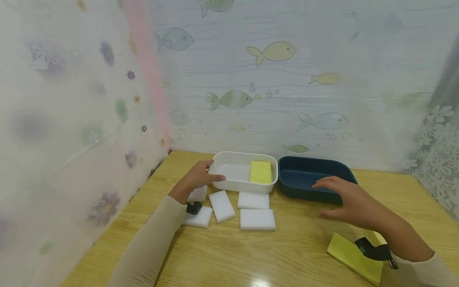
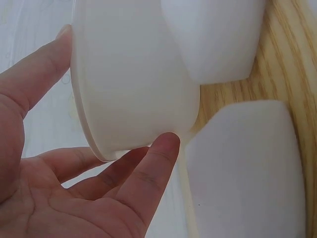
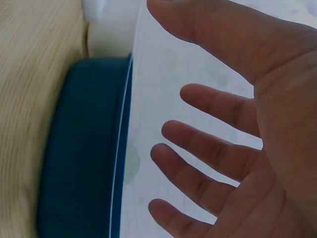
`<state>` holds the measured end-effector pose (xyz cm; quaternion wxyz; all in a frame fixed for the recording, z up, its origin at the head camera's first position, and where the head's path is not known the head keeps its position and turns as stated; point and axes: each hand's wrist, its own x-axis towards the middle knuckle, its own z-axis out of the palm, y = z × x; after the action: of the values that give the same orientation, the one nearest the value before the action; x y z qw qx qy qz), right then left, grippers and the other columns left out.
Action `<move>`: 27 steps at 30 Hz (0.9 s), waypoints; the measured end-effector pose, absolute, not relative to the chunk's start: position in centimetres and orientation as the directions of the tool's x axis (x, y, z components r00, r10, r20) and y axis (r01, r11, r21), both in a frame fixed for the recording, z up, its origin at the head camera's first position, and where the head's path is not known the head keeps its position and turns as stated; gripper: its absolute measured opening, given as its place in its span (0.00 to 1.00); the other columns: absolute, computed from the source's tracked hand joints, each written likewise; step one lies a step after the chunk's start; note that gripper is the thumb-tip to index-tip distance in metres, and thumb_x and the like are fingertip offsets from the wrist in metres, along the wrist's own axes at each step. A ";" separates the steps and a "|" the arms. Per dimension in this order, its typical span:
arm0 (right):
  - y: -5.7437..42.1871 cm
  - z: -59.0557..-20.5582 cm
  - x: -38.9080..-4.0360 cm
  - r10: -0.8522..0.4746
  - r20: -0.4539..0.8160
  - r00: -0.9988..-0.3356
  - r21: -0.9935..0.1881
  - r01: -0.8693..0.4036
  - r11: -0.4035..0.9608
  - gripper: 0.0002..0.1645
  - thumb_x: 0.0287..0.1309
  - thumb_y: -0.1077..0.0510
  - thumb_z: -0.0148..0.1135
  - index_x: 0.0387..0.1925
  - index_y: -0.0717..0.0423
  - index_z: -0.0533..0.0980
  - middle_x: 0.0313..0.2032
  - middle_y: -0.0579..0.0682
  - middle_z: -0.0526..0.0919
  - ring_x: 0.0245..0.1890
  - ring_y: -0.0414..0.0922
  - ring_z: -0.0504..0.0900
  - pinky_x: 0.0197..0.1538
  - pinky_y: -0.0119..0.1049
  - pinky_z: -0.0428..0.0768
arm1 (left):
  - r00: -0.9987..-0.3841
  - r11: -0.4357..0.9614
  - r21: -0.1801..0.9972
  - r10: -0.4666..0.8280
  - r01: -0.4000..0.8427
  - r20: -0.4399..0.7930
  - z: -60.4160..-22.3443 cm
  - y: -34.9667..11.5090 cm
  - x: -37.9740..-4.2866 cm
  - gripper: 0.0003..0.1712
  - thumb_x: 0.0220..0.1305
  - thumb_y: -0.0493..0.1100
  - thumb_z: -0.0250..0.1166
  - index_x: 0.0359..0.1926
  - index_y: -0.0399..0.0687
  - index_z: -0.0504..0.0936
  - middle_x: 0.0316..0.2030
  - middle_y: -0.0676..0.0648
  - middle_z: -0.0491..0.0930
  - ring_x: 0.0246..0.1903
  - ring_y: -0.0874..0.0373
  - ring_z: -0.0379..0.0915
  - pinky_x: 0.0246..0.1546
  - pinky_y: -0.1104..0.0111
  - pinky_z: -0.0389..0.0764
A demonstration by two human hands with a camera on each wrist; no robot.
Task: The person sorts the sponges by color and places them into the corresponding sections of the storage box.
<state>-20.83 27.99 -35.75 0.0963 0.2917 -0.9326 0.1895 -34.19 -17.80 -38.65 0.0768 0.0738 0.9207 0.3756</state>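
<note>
White bin (image 1: 233,172) touching left hand (image 1: 196,175); right hand (image 1: 353,204) apart.

One white tray (image 1: 234,185), one blue tray (image 1: 297,192), five white sponges (image 1: 257,219) and at least two yellow sponges (image 1: 260,172) show.

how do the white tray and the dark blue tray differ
Contents: the white tray holds a yellow sponge, while nothing shows in the visible part of the dark blue tray. Hands: the left hand grips the white tray's end; the right hand is near the dark blue tray without gripping it. Both have rounded corners and stand on the table.
</note>
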 end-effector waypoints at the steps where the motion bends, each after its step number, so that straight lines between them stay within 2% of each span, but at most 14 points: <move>1: 28.4 -35.8 -20.7 -0.503 0.278 -0.819 -0.303 -0.571 0.763 0.41 0.51 0.36 0.79 0.63 0.47 0.78 0.63 0.50 0.79 0.63 0.58 0.77 0.54 0.58 0.82 | -0.977 0.707 0.703 0.194 0.079 -0.086 -38.7 -17.8 -34.2 0.62 0.58 0.63 0.76 0.82 0.43 0.54 0.77 0.37 0.63 0.74 0.42 0.62 0.71 0.45 0.68; 4: 29.7 -35.8 -20.1 -0.497 0.238 -0.835 -0.321 -0.550 0.771 0.44 0.49 0.34 0.79 0.64 0.48 0.77 0.63 0.53 0.78 0.62 0.61 0.78 0.52 0.61 0.81 | -0.977 0.700 0.710 0.197 0.082 -0.081 -38.8 -17.8 -34.2 0.62 0.58 0.63 0.77 0.82 0.43 0.54 0.76 0.38 0.64 0.74 0.42 0.63 0.71 0.45 0.68; 8: 31.3 -36.0 -19.3 -0.493 0.173 -0.853 -0.336 -0.522 0.784 0.48 0.46 0.31 0.79 0.65 0.45 0.76 0.63 0.52 0.78 0.61 0.61 0.79 0.50 0.59 0.82 | -0.977 0.692 0.717 0.199 0.086 -0.075 -38.8 -17.8 -34.3 0.62 0.58 0.62 0.77 0.82 0.43 0.54 0.76 0.38 0.64 0.74 0.42 0.63 0.71 0.45 0.68; 11: 32.6 -36.4 -19.1 -0.488 0.075 -0.869 -0.361 -0.480 0.799 0.52 0.43 0.31 0.79 0.67 0.48 0.74 0.65 0.57 0.76 0.61 0.65 0.77 0.48 0.59 0.82 | -0.977 0.690 0.718 0.201 0.087 -0.075 -38.9 -17.8 -34.3 0.62 0.58 0.62 0.77 0.82 0.43 0.54 0.76 0.37 0.63 0.74 0.42 0.62 0.72 0.46 0.68; 14: 34.0 -36.6 -19.2 -0.425 -0.082 -0.901 -0.350 -0.374 0.859 0.57 0.43 0.32 0.81 0.68 0.57 0.72 0.63 0.68 0.72 0.57 0.68 0.78 0.45 0.59 0.82 | -0.975 0.689 0.719 0.210 0.091 -0.078 -38.8 -17.9 -34.4 0.61 0.59 0.61 0.76 0.82 0.43 0.53 0.77 0.37 0.62 0.75 0.41 0.61 0.72 0.45 0.67; 16: 34.8 -36.7 -19.4 -0.351 -0.189 -0.917 -0.313 -0.282 0.907 0.57 0.44 0.33 0.81 0.65 0.64 0.71 0.58 0.73 0.70 0.51 0.66 0.79 0.43 0.57 0.81 | -0.974 0.690 0.718 0.211 0.090 -0.081 -38.7 -17.9 -34.6 0.61 0.59 0.61 0.76 0.82 0.43 0.53 0.77 0.37 0.62 0.75 0.41 0.61 0.72 0.45 0.67; 18: 35.2 -36.8 -19.5 -0.280 -0.268 -0.922 -0.272 -0.207 0.940 0.54 0.45 0.33 0.81 0.59 0.67 0.71 0.52 0.72 0.72 0.45 0.59 0.79 0.40 0.54 0.81 | -0.974 0.691 0.717 0.211 0.088 -0.084 -38.7 -17.9 -34.8 0.62 0.59 0.61 0.77 0.82 0.43 0.53 0.77 0.37 0.62 0.75 0.41 0.61 0.72 0.45 0.67; 22: 35.5 -37.1 -19.7 -0.234 -0.323 -0.917 -0.249 -0.156 0.956 0.47 0.47 0.33 0.80 0.50 0.66 0.71 0.42 0.61 0.74 0.37 0.50 0.74 0.37 0.47 0.77 | -0.972 0.690 0.717 0.219 0.094 -0.084 -38.7 -18.0 -35.3 0.63 0.58 0.63 0.77 0.82 0.43 0.52 0.76 0.37 0.63 0.74 0.42 0.62 0.72 0.46 0.68; 25: 35.4 -37.3 -20.0 -0.237 -0.329 -0.914 -0.255 -0.156 0.954 0.45 0.49 0.32 0.78 0.49 0.65 0.72 0.40 0.55 0.75 0.36 0.47 0.73 0.37 0.45 0.76 | -0.970 0.688 0.719 0.229 0.102 -0.082 -38.8 -18.1 -35.5 0.64 0.58 0.63 0.77 0.82 0.42 0.52 0.77 0.36 0.62 0.74 0.42 0.62 0.72 0.46 0.68; 27: 35.4 -37.3 -20.3 -0.260 -0.319 -0.912 -0.277 -0.173 0.945 0.44 0.53 0.33 0.76 0.51 0.65 0.72 0.41 0.55 0.76 0.37 0.47 0.74 0.38 0.46 0.76 | -0.969 0.688 0.718 0.233 0.105 -0.082 -38.7 -18.1 -35.6 0.64 0.58 0.64 0.76 0.82 0.42 0.52 0.77 0.36 0.62 0.75 0.41 0.62 0.72 0.45 0.68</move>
<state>-20.33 35.36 -37.30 -0.1782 0.1114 -0.9700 0.1222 -35.61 -18.14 -38.69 0.0835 0.0922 0.9150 0.3839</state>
